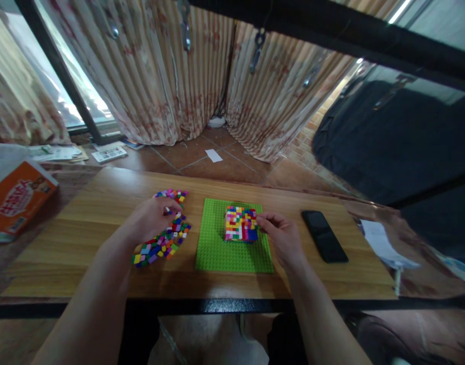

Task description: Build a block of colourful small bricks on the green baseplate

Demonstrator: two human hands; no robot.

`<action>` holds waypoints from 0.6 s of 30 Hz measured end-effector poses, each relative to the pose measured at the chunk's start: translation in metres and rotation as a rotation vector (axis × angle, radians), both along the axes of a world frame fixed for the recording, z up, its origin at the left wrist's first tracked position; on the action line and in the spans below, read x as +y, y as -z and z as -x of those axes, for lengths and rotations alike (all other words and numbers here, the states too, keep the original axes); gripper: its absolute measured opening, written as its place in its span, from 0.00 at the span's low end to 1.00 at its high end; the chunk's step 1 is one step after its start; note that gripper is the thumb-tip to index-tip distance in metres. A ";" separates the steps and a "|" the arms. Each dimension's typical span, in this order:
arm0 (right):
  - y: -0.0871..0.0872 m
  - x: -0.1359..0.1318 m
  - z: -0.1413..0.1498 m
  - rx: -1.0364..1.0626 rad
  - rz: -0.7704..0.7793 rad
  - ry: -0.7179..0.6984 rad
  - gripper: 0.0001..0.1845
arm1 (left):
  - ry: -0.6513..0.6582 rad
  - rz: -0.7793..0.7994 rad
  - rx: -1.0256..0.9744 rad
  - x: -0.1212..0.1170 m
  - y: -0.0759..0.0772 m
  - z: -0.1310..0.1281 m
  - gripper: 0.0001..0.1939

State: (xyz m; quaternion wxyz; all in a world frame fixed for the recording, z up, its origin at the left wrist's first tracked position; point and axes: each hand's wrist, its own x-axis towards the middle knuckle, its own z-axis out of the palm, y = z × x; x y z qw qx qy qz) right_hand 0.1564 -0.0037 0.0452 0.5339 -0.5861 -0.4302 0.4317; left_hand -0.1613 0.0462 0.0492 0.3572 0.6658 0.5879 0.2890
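Note:
A low block of multicoloured toy bricks point(240, 223) stands on a green studded baseplate point(213, 253). At its right edge is my right hand point(280, 230), thumb and fingertips pinched together by the upper right side. Whether a small brick sits between those fingertips is too small to tell. To the left of the baseplate, a loose pile of small coloured bricks point(166, 243) spreads over the wood. My left hand point(152, 215) hangs over the upper part of this pile with its fingers curled and closed among the bricks. What it grips, if anything, I cannot make out.
A black phone point(324, 236) lies on the wooden table point(99, 223), right of the baseplate. An orange box point(20, 200) stands at the far left. White paper point(382, 241) lies beyond the table's right end. A dark metal bar point(331, 38) with hanging clips crosses above.

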 end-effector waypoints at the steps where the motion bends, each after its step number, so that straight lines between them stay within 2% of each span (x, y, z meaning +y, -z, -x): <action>1: 0.000 0.000 0.000 -0.001 0.001 0.004 0.13 | 0.026 -0.034 0.065 -0.001 0.000 -0.001 0.05; 5: -0.001 0.000 0.001 -0.010 0.008 0.000 0.12 | 0.111 -0.128 0.374 -0.005 -0.001 -0.011 0.07; 9: 0.000 0.001 0.001 -0.014 0.004 0.006 0.12 | 0.105 -0.152 0.522 -0.009 -0.001 -0.023 0.08; 14: 0.002 0.002 0.001 -0.045 -0.012 0.008 0.12 | 0.080 -0.166 0.503 -0.008 0.001 -0.028 0.08; 18: 0.002 0.002 0.002 -0.060 -0.036 0.020 0.11 | 0.097 -0.234 0.281 -0.007 -0.002 -0.034 0.10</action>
